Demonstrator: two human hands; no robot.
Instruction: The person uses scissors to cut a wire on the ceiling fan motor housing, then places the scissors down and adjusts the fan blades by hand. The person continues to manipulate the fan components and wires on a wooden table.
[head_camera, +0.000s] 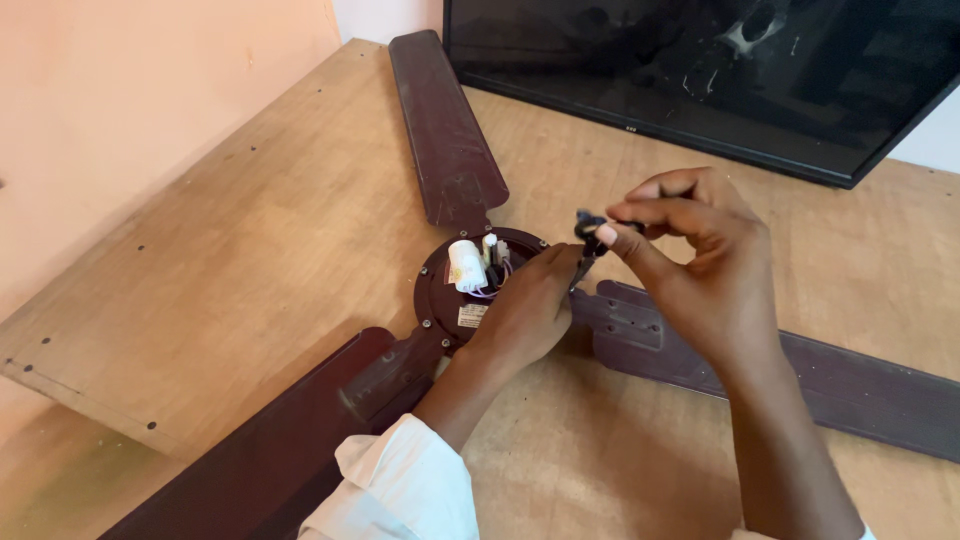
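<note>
Ceiling fan (470, 290), dark brown with three long blades, is lying flat on a wooden worktop (250, 250), its round motor hub sitting near the middle of the view. From the hub, one blade is pointing toward 12 o'clock, one toward 7 o'clock and one toward 4 o'clock. A white cylindrical capacitor (466, 265) and thin wires are showing in the open top of the hub. The left hand (525, 310) is resting on the hub's 3 o'clock edge, its fingers curled down out of sight, so I cannot tell what they are gripping. The right hand (690, 250) is hovering just above, at 2 o'clock from the hub, fingers pinching a small black part (588, 225) narrowly. A dark flat screen (700, 70) is leaning at 1 o'clock. The fan is likely heavy and rigid, best held by the hub; the wires look delicate.
</note>
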